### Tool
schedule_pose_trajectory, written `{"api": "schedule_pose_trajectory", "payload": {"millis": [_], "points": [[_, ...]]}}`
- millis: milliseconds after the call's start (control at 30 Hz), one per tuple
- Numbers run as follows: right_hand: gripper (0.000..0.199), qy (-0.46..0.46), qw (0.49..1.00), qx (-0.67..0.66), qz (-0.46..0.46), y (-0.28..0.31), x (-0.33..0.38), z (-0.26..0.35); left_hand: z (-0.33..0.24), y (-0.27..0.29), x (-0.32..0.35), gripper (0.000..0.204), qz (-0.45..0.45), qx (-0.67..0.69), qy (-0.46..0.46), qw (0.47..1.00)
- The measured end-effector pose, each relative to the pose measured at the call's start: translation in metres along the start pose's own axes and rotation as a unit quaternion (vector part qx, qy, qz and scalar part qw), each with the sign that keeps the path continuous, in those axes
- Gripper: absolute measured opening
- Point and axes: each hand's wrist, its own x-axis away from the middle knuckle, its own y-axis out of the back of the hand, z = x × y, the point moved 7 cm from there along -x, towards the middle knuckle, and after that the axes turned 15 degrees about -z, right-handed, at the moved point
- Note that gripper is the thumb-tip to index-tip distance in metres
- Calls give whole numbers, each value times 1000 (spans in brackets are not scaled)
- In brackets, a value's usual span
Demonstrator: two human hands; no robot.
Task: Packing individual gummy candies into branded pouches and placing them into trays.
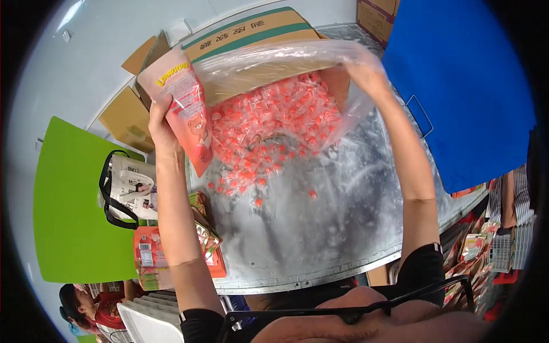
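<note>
My left hand [162,130] grips a pink pouch [193,120] with a cartoon bear on it, held upright at the left of the metal table [320,234]. At the far right, my right hand [366,73] is closed on the edge of a clear plastic liner bag [274,59], stretched across the front of a cardboard box [240,35]. Below the liner, a heap of small red candies [280,108] in clear wrappers spills from the box onto the table. A few candies [258,202] lie apart, nearer to me.
A blue board [463,91] stands to the right, a green board [80,206] to the left. Beside my left forearm are a white tote bag [131,183] and stacked pink packages [151,251]. A person [91,303] is at the lower left. Crates [509,246] stand at the right.
</note>
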Motion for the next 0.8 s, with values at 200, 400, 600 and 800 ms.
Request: {"api": "schedule_pose_trajectory", "payload": {"millis": [200,400,600,800], "points": [[43,-155,947,-183,216,3,-8,-48,54,68,19,60,18,-237,14,971],[85,-213,910,-222,279,24,24,-58,152,41,107,60,123,-333,248,901],[78,19,916,-168,365,15,66,46,223,84,100,58,68,-280,381,878],[42,-482,849,-128,173,-86,105,-101,229,72,94,52,76,-319,458,826]]}}
